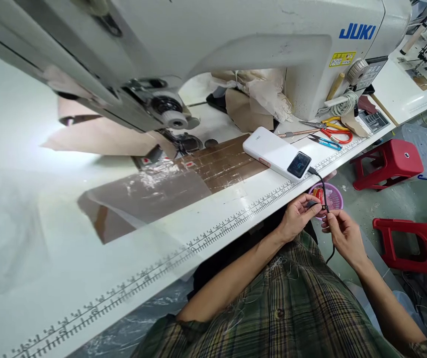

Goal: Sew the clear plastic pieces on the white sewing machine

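Black cable (324, 191): top end already plugged into white power bank (275, 149) at table (235, 209) edge; slack pinched between fingertips of left hand (298, 218) and right hand (343, 234) below; far end hidden.

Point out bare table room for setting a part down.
Free: the white table left of the brown sheet, and the ruler strip along the front edge. Crowded: right end, with power bank and scissors; left hand and right hand hold the cable just below it.
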Demonstrator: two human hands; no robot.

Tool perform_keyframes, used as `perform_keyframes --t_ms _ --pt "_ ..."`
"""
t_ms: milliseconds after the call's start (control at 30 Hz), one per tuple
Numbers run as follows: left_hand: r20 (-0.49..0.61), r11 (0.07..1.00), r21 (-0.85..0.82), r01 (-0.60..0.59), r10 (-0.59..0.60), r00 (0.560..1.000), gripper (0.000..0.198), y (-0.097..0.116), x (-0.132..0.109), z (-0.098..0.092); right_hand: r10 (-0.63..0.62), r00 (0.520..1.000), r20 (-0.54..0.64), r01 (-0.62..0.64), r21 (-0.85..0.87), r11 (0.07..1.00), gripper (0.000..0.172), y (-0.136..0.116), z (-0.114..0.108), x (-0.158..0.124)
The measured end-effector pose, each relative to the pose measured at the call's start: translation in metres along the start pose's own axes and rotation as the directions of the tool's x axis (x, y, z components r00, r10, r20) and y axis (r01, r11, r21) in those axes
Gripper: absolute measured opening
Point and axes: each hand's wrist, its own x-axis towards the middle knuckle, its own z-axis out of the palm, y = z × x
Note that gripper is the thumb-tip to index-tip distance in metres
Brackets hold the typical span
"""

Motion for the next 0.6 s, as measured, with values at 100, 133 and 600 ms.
perform_keyframes --t_ms 100,133,600 --pt "0.018 1.000 -0.020 0.023 -0.022 1.000 0.041 0.004 -0.003 0.001 -0.250 0.964 -0.094 0.225 -0.222 0.949 0.022 0.000 -0.006 0.001" --pt "0.017 0.999 -0.028 0.033 -0.032 0.999 0.042 0.005 -0.003 0.001 -0.325 0.939 -0.110 0.283 -0.283 0.916 0.018 0.000 -0.008 0.002" --pt "-0.175 0.974 -0.194 0.115 -0.150 0.973 0.048 0.021 -0.008 0.023 -0.796 0.602 0.059 0.673 -0.574 0.466 0.025 -0.036 -0.033 0.138"
